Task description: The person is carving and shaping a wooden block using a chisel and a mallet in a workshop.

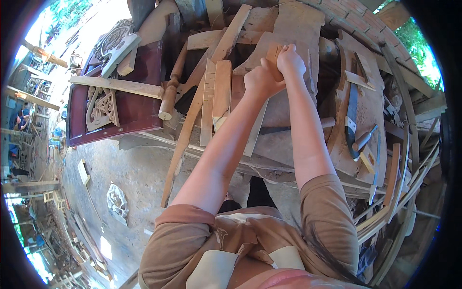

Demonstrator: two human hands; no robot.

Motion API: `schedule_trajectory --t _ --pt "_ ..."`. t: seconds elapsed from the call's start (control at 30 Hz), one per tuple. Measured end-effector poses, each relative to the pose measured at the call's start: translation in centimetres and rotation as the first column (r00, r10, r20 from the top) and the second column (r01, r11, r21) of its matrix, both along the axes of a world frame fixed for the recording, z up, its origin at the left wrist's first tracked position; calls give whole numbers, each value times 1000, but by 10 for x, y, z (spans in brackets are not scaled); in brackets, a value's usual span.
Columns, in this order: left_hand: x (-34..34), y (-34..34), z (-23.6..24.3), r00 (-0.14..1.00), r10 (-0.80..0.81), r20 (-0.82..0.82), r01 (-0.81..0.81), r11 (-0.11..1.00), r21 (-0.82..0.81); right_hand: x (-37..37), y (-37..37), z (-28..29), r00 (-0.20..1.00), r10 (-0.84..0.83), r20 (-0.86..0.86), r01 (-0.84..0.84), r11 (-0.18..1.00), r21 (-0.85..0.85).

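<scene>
Over the workbench, both my arms reach forward to a small wooden block [273, 58] with dark lines across its face. The fingers of my left hand [261, 81] are closed round its near end. My right hand [291, 61] is closed on its right side, close against the left. Much of the block is hidden by my hands. To the left of my left hand lie a thick wooden bar [222, 89] and a thin board [207, 101] with short dark marks along it. Beneath my hands is a wide, dusty plank [299, 29].
A handsaw [352, 108] lies on the right of the bench. At left, a turned wooden leg [176, 72] rests beside a dark red panel [139, 113] bearing carved pieces [103, 110]. A long wood strip [180, 149] overhangs the front edge. A plastic bag [117, 200] is on the floor.
</scene>
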State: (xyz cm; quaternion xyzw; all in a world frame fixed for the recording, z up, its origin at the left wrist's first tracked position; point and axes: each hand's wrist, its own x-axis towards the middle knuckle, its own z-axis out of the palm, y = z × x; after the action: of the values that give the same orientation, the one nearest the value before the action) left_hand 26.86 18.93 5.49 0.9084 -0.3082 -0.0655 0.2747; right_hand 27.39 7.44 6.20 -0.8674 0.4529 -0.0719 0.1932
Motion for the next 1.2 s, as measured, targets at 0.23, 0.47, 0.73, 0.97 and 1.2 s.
schedule_trajectory --t 0.23,0.47,0.73,0.97,1.2 --pt "25 -27 2 1000 7 -22 -7 999 34 27 -29 -3 1000 7 9 -7 1000 -21" --pt "79 -87 5 999 44 1 -44 998 47 84 -88 1 999 37 32 -36 999 -24" --pt "94 -122 14 997 69 -40 -65 994 91 107 -127 -1 996 87 -16 -87 996 -32" --pt "51 -86 8 998 46 -33 -45 998 52 62 -89 0 998 67 -6 -67 998 11" --pt "-4 -43 8 999 17 -27 -16 999 52 2 -45 0 999 36 -13 -36 999 -21"
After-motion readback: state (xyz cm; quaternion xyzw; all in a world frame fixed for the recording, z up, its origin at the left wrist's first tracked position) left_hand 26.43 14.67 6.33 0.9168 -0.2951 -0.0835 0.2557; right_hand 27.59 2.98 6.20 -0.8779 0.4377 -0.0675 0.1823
